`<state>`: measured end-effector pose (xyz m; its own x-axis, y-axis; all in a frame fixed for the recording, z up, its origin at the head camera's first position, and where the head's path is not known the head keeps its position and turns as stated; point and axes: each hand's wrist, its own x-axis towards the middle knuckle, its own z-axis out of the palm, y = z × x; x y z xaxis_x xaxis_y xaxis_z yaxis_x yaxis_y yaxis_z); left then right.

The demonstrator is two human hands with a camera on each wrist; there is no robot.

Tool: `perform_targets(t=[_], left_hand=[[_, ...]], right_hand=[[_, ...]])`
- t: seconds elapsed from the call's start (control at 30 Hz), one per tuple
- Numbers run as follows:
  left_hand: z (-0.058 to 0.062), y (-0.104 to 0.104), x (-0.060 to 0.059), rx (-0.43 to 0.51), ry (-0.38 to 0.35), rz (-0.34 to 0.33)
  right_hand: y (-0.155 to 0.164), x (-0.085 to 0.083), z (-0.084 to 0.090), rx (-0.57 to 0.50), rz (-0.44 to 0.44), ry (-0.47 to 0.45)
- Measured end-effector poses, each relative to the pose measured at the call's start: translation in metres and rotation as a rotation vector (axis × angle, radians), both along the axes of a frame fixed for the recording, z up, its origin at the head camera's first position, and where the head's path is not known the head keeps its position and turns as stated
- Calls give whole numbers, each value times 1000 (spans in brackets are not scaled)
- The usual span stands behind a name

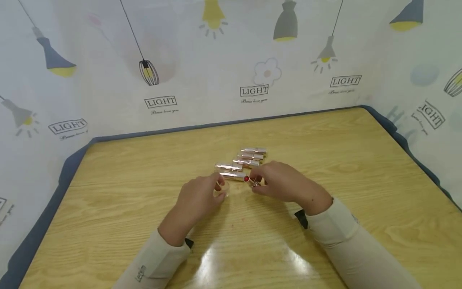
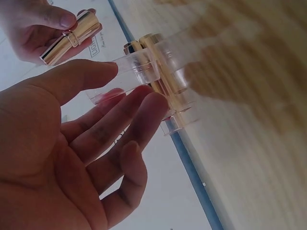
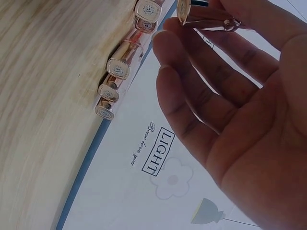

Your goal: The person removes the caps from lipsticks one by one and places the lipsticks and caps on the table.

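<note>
Pale wood-grain laminate formed the table, which was edged in dark blue and backed by a curtain printed with lamps and the word LIGHT.

Toward the left, the left hand was seen resting on the tabletop with a clear plastic lipstick cap at its fingertips. In the left wrist view the cap was pinched between the thumb and the first fingers, while the remaining fingers were left loosely extended.

At the middle, a row of rose-gold lipstick tubes was laid side by side on the table, just beyond both hands; their labelled ends were shown in the right wrist view. The nearest lipstick of the row was lying between the two hands, with its red tip turned toward the right hand.

To the right, the right hand was held just beside that red tip, close to the left hand but not touching it. A gold lipstick tube was gripped between its thumb and fingertips, as shown in the left wrist view; in the right wrist view the tube was held at the fingertips while the palm was kept open. Both forearms were covered by beige sleeves.
</note>
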<state>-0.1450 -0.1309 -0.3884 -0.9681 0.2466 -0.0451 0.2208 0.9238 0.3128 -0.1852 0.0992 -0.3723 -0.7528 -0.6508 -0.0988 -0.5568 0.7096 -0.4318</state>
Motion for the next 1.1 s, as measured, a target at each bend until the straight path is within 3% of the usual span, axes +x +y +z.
perform_targets(t=[0.83, 1.1], left_hand=[[-2, -3, 3, -34, -6, -20], [4, -3, 4, -110, 27, -41]], right_hand=[[-4, 4, -4, 10, -7, -22], [-6, 4, -3, 37, -63, 114]])
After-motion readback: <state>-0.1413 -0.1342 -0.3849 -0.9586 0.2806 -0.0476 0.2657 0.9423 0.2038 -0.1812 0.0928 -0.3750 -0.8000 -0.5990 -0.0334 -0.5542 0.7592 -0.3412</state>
